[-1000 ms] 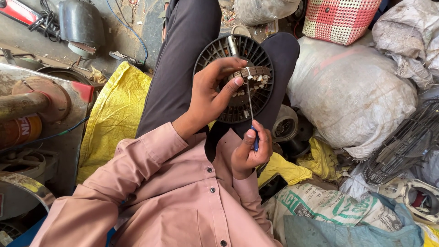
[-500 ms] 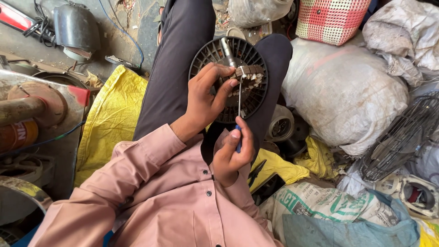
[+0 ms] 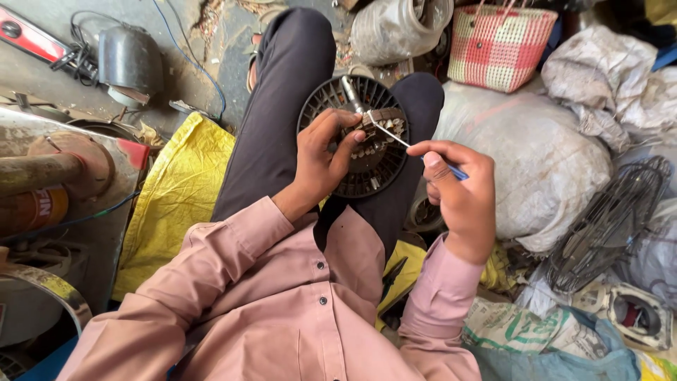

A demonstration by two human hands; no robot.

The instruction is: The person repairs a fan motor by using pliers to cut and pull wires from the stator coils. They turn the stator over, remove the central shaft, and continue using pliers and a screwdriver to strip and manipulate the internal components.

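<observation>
The right hand [image 3: 462, 194] pinches a blue-handled screwdriver [image 3: 412, 148] whose thin shaft slants up-left, far and leftward, its tip at the motor core [image 3: 377, 127] that the left hand [image 3: 321, 155] clamps against the round black fan housing [image 3: 352, 144] on the person's lap.

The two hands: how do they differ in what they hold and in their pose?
The left hand grips the round black fan motor housing resting on the lap, fingers curled over its centre; the right hand pinches a thin screwdriver with a blue handle. The left lies on the housing; the right is raised beside it. Both wear pink sleeves.
</observation>
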